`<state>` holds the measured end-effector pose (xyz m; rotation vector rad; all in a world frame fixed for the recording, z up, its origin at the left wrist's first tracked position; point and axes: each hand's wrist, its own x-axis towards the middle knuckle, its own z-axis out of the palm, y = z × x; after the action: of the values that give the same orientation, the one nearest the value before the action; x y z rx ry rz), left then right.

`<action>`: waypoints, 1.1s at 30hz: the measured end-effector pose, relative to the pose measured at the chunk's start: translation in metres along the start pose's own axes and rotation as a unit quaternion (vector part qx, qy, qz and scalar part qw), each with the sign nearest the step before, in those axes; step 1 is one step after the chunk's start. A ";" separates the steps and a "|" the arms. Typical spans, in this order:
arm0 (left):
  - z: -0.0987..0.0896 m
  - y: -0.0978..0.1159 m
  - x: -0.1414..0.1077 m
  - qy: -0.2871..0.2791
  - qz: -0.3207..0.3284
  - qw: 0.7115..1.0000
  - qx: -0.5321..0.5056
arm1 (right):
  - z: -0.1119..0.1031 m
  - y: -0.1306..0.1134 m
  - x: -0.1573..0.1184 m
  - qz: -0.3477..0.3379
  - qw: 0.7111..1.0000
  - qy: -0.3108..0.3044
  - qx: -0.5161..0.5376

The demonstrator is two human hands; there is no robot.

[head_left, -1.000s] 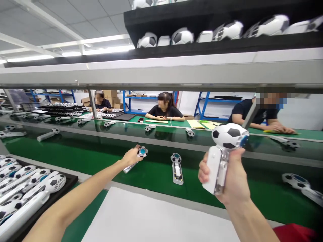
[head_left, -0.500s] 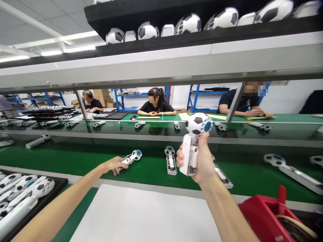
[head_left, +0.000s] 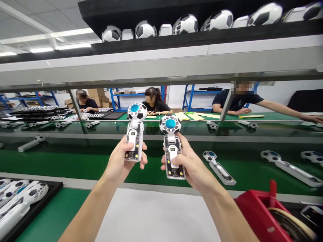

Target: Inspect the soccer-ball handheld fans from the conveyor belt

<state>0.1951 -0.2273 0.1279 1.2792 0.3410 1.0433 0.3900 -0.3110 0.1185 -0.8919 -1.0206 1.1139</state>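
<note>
Two handheld fans stand upright near the middle of the frame, one per hand, just beside each other and not touching. Each has a soccer-ball-patterned head with a blue centre, set on a clear-backed white handle that shows small electronic parts inside. The left hand [head_left: 117, 164] is closed around the handle of the left fan [head_left: 134, 141], its fingers [head_left: 144, 160] curled around the casing, and the head rises slightly higher in the frame than its partner. The right hand [head_left: 191, 168] grips the right fan [head_left: 171, 154] the same way, with its fingers [head_left: 163, 160] wrapped around the handle, and the fan leans very slightly. Both hands are shut on their fans, with nothing else in them. Below the hands lies a white sheet [head_left: 156, 215] on the green bench top. A black tray of finished fans [head_left: 27, 198] sits at lower left, and a red tape dispenser [head_left: 259, 208] is at lower right. More fans [head_left: 219, 169] lie on a green conveyor belt [head_left: 75, 164] behind the hands. Soccer-ball fan heads line a black shelf [head_left: 185, 25] across the top of the frame. Beyond the belt, three co-workers sit at a far bench, and one stretches an arm [head_left: 277, 107] toward the right edge.
</note>
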 end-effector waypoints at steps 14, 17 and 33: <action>-0.001 -0.006 -0.010 -0.039 0.017 0.999 0.022 | 0.005 0.012 0.005 -0.088 0.996 -0.002 -0.005; 0.000 -0.007 -0.009 -0.037 0.010 0.999 0.004 | 0.003 0.014 0.006 -0.089 0.996 -0.001 -0.006; 0.000 -0.018 -0.004 -0.048 0.009 0.997 -0.052 | 0.005 0.014 0.002 -0.070 0.997 -0.020 -0.020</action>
<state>0.2010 -0.2287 0.1106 1.2363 0.1999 0.9977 0.3818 -0.3055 0.1069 -0.8193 -1.1242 1.0003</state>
